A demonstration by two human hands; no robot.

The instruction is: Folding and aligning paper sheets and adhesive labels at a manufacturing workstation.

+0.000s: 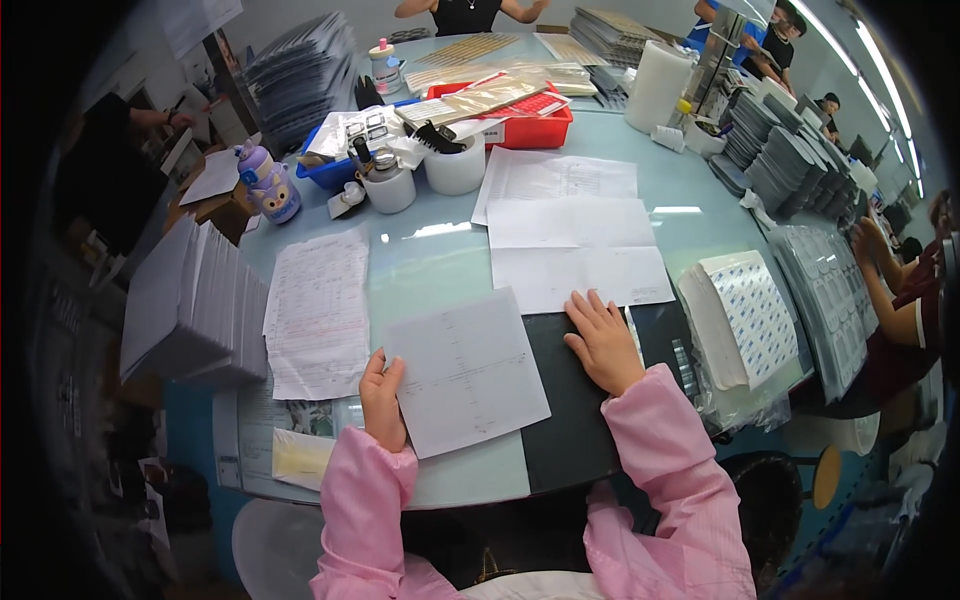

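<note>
My left hand [382, 400] pinches the left edge of a white translucent sheet [470, 370] with crossed scale lines on it; the thumb lies on top and the other fingers go behind. The sheet is slightly tilted, near the table's front edge. To its right, my right hand [603, 343] is laid flat with fingers spread. Its fingertips touch the lower edge of a creased white paper [578, 250], and the palm is over a black mat [570, 410]. Another printed sheet [575, 175] is partly covered by the creased paper.
A handwritten form [318, 310] and a tall stack of sheets [190, 300] are at the left. Behind them stand a purple bottle [268, 185], tape rolls [456, 168] and a red basket [540, 130]. At right lies a blue-dotted stack [745, 310]; other people sit around the table.
</note>
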